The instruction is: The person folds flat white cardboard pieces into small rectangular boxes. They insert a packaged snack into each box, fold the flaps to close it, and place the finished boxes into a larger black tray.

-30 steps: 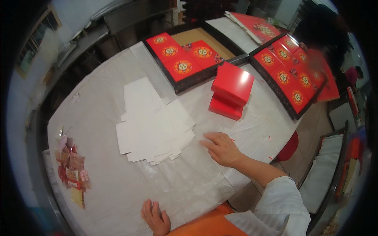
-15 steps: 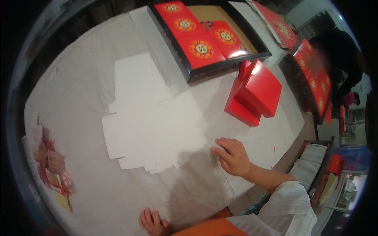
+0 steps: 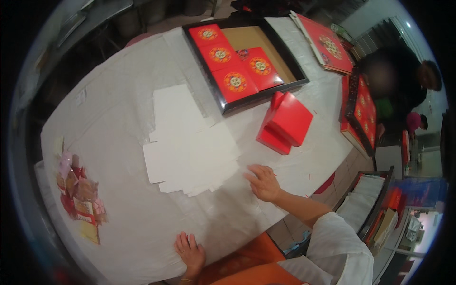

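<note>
Two bare hands resting on a white-covered counter. Right hand laid flat near the counter's right edge, fingers spread and open, gripping nothing, fingertips just beside the lower right corner of a fanned stack of white flat cardboard sheets. Left hand pressed palm-down at the counter's near edge, fingers loosely open, empty, well apart from the sheets. Stack of sheets spread across the middle of the counter, overlapping one another, lying flat.

Beyond the sheets, toward the far right edge, a pair of plain red boxes stacked slightly askew, close to the right hand but not touching it. Farther back, near the far edge, a black-rimmed tray holding four red packets with round gold emblems and showing bare brown card on its right part. At the far right corner, a flat red lid with a gold emblem, and along the right edge another black-rimmed tray of red packets, tilted. At the left edge, a cluster of small pink, red and yellow wrapped items. Past the right edge, another person, blurred.
</note>
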Demonstrator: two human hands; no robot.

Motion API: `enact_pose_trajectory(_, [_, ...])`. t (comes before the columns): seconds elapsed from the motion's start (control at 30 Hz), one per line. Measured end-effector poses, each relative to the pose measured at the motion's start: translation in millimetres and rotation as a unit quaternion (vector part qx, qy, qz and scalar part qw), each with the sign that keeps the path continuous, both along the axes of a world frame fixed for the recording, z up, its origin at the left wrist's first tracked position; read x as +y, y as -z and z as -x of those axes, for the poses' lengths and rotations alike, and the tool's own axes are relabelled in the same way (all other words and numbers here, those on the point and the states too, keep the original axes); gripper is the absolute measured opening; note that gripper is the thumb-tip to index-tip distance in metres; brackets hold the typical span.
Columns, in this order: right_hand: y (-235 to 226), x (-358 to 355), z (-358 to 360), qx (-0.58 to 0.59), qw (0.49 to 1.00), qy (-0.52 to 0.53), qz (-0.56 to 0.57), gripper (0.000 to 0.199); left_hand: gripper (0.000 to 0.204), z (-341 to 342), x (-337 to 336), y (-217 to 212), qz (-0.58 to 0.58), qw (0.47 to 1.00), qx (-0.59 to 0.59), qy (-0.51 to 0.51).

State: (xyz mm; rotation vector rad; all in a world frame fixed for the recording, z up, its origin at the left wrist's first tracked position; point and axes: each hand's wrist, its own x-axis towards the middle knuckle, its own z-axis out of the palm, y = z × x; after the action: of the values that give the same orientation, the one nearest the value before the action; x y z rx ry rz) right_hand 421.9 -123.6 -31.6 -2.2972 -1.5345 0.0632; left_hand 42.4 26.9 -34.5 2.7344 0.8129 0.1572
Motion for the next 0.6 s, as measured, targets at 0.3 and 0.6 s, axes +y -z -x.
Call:
enact_pose_trajectory(0.3, [-12,0,-3,0.065,0.998,0.003,-0.013,0.05,0.073,-8,-4,-2,-0.046,0.998,0.031,0.008])
enact_pose_trajectory(0.6, [15,3,4,-0.007,0.998,-0.012,0.067,0.045,0.063,3,-9,-9,-0.025,0.999,0.013,-0.041])
